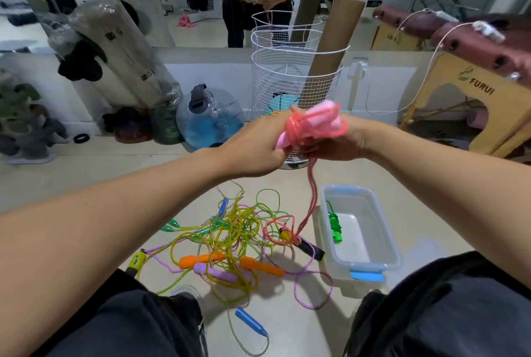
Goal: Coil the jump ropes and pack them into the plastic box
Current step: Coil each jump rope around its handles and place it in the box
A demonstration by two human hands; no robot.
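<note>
Both hands hold a pink jump rope [313, 123] at chest height. My left hand [258, 146] grips the pink handles, with coils of cord wound round them. My right hand [339, 141] grips the bundle from the right side. A loose length of the pink cord [311, 198] hangs down to the floor. Below lies a tangle of several jump ropes [230, 241] with orange, purple, blue, green and yellow handles. To its right stands the clear plastic box [382, 241], with a coiled green jump rope [334, 225] inside.
A white wire basket [275, 80] holding cardboard tubes stands behind my hands. A blue water jug [212, 118] and wrapped bags sit at the left by a wall mirror. A wooden bench [465, 98] is at the right. My knees frame the bottom.
</note>
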